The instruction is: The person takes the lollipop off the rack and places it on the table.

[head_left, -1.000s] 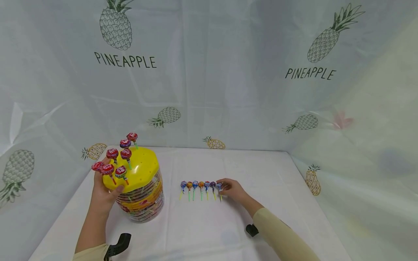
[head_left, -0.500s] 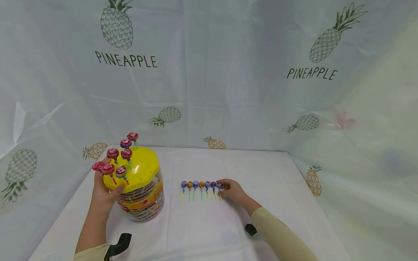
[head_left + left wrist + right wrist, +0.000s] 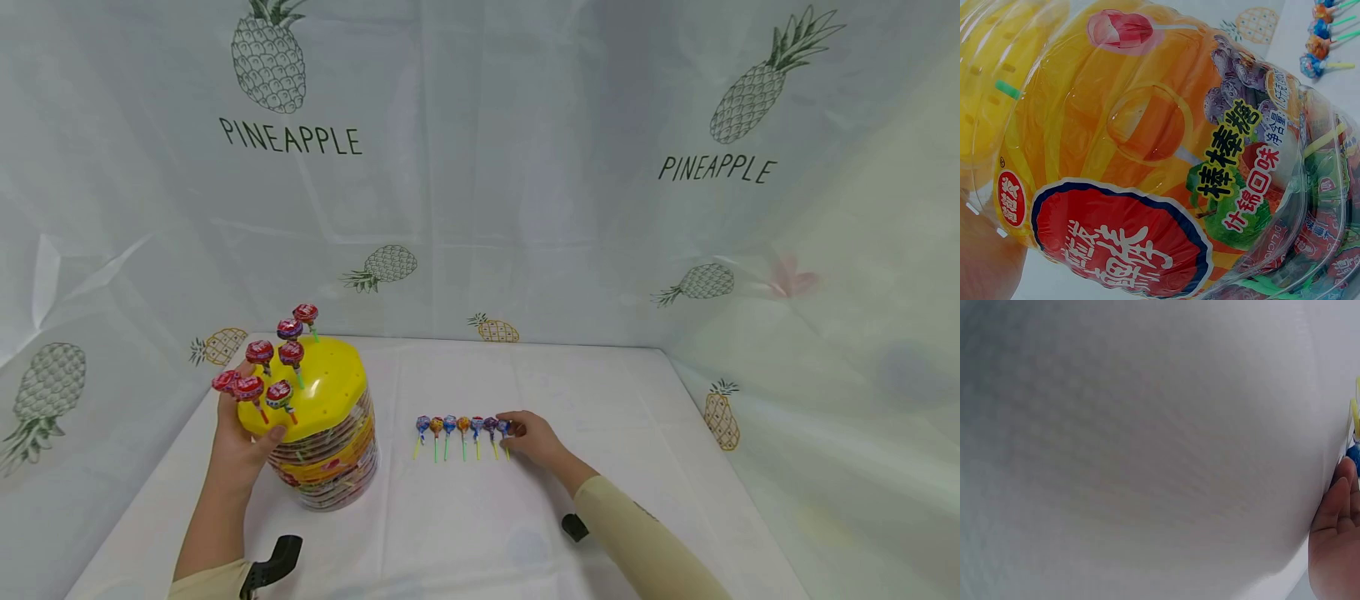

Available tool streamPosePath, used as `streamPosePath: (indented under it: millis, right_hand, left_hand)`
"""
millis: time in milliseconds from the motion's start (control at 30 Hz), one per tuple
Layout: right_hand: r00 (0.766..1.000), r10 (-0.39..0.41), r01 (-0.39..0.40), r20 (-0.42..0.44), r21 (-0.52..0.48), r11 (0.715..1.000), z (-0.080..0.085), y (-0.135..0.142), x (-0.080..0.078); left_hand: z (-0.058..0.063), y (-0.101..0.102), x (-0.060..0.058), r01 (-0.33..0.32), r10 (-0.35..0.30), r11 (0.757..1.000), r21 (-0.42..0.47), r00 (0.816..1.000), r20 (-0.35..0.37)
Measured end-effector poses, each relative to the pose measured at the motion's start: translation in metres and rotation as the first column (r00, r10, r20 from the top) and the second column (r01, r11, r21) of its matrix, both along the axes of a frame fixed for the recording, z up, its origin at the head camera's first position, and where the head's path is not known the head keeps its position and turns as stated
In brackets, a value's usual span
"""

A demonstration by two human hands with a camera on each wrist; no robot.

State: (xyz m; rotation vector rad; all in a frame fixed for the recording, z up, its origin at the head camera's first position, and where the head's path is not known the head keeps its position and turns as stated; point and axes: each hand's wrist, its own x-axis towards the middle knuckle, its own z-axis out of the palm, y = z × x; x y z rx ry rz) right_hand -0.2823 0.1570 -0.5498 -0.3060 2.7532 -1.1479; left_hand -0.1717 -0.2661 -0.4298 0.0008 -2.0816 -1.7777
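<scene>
The left hand (image 3: 240, 446) gripped the lollipop jar (image 3: 341, 467) at its yellow lid (image 3: 335, 385); the right hand (image 3: 534, 438) seemed to pinch the rightmost lollipop (image 3: 503, 427) on the desk (image 3: 457, 525). Positioning that lollipop looked in hand; lifting or releasing it called for sparing its neighbour (image 3: 491, 424).

Head: we look forward-down over the table (image 3: 450, 533)
Left wrist: we closely face the jar (image 3: 1141, 125)
Right wrist: pale surface (image 3: 1147, 456), close
Head/left wrist overlap: jar
</scene>
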Motion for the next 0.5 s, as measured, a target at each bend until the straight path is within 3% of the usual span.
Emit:
streamPosePath:
  millis: [500]
  right_hand:
    - [0.999,-0.019,0.019,-0.031,0.007,1.000,0.0034,0.0004,0.0034]
  left_hand:
    - [-0.0001,-0.0001,-0.0006,-0.002,0.002,1.000,-0.003,1.000,0.002]
